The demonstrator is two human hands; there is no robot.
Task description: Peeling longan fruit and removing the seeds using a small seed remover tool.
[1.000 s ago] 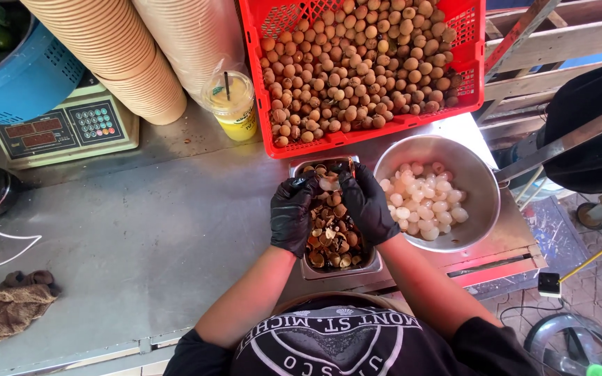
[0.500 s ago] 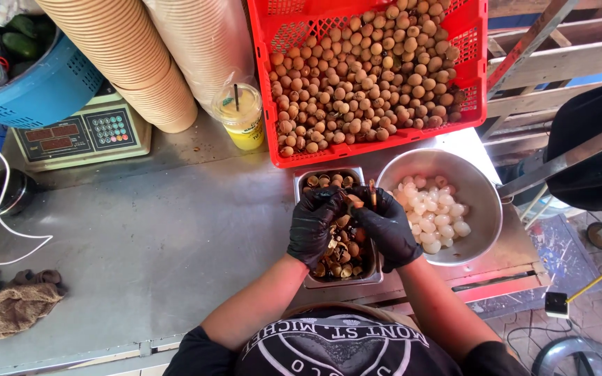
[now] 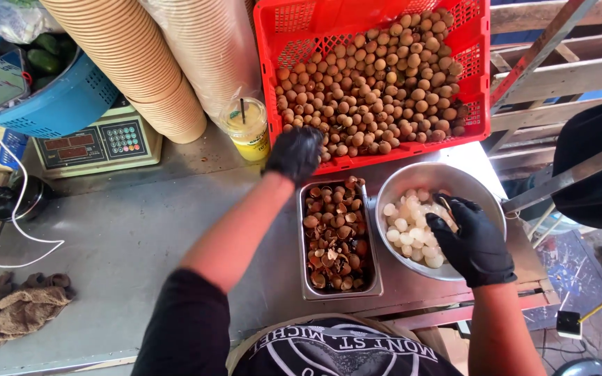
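From the head camera, the left hand, in a black glove, reaches forward to the near rim of the red crate that stands at the far edge of the worktop; its grip is curled down among the brown round fruits at the crate's near left corner, and whether it has closed on one cannot be told. The right hand, also in a black glove, lies over the near right part of the round steel bowl, its grip loosely bent with fingers touching or just above the peeled white fruits heaped in the bowl; something small may sit between the fingertips, but it is too unclear to say. The bowl stands toward the right edge of the worktop, just beside a rectangular steel tray filled with brown shells, which lies between the two arms near the front edge. To the left of the crate, a plastic cup of yellow drink with a straw stands beside tall stacks of paper cups. Farther left sits a weighing scale, with a blue basket partly over it. A white cable trails across the left part of the worktop, and a crumpled brown rag lies at the front left corner.
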